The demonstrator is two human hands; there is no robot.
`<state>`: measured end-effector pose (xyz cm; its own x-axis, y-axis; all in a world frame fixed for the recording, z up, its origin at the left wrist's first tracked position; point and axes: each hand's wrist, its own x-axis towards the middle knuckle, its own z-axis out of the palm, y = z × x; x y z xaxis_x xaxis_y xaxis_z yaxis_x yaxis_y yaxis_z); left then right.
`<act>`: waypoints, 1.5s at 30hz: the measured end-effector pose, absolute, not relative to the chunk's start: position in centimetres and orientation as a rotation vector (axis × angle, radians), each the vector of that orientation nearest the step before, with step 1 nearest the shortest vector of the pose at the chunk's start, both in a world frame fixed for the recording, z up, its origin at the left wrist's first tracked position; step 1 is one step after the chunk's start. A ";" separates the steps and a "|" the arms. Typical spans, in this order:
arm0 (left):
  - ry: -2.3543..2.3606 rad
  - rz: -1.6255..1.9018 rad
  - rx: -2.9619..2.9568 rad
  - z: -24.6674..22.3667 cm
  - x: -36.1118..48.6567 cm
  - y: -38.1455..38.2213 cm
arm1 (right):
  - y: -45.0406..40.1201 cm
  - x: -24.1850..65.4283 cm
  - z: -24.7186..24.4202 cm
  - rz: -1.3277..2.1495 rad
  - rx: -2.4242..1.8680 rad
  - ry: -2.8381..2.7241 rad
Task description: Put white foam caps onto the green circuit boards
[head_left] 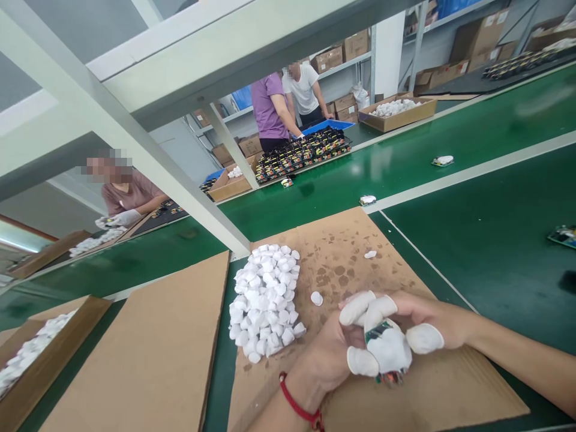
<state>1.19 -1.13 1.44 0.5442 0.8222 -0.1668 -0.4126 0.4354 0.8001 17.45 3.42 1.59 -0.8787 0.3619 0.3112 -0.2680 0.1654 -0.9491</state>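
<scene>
1. Your left hand [330, 354], with the red band [297, 403] on its wrist, pinches a small board [378, 333] between covered fingertips.
2. Your right hand [443, 318] is closed on the same board from the other side. Its thumb and finger wear white covers [425, 339] too.
3. The board is up between your two hands, above the brown cardboard sheet [450, 393]. A white pad [390, 349] sits over most of it, so you see only bits of green and some small parts at the bottom.
4. It looks like you are at the pressing step, making the pad sit snug on the board. The next move seems to call for a soft, even squeeze, so the pad does not slip or bend the parts.
5. A bit past your left hand, a big pile of white pads [265, 300] lies on the sheet. Two lone bits, one nearer [317, 298] and one farther [370, 254], lie apart from it.
6. Past the sheet, on the green surface [486, 141], a few padded boards [368, 200] sit well apart.
7. Farthest off, a person in a purple shirt [272, 114] stands by rows of boards [301, 155].
</scene>
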 end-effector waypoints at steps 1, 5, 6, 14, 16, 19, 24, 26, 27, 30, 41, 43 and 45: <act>0.608 0.845 0.776 1.4 1.3 -1.1 | 3.4 17.5 1.6 1.736 -0.094 -2.004; 0.644 0.871 0.793 1.3 1.3 -1.2 | 3.5 17.5 1.5 1.580 -0.093 -2.094; 0.655 0.868 0.800 1.3 1.3 -1.2 | 3.5 17.4 1.4 1.552 -0.092 -2.102; 0.680 0.795 0.848 1.2 0.7 -1.1 | 3.3 17.2 1.0 1.598 -0.176 -2.021; 0.682 0.806 0.855 1.4 0.7 -1.0 | 3.2 17.2 1.1 1.669 -0.153 -1.972; 0.673 0.796 0.870 1.4 0.7 -1.1 | 3.1 17.0 1.2 1.671 -0.136 -1.965; 0.656 0.785 0.865 0.9 0.4 -1.2 | 3.2 16.4 0.7 1.611 -0.122 -1.928; 0.664 0.786 0.879 1.0 0.4 -1.1 | 3.1 16.3 0.6 1.609 -0.123 -1.897; 0.670 0.789 0.884 1.1 0.4 -1.1 | 3.1 16.2 0.6 1.622 -0.137 -1.881; 0.695 0.799 0.870 1.6 0.6 -1.1 | 2.8 16.2 0.5 1.693 -0.207 -1.829; 0.686 0.848 0.936 1.0 0.8 -1.4 | 2.3 15.9 0.6 1.708 -0.352 -1.781; 0.682 0.839 0.906 1.2 0.9 -1.3 | 2.2 16.0 0.7 1.805 -0.362 -1.737; 0.674 0.834 0.862 1.4 1.0 -1.3 | 2.2 16.2 0.8 1.893 -0.337 -1.713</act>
<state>1.05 -1.33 1.38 0.5102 0.8421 -0.1747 -0.3472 0.3875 0.8540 16.23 2.22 0.78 -0.8123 0.5548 0.1797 -0.2344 -0.0283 -0.9717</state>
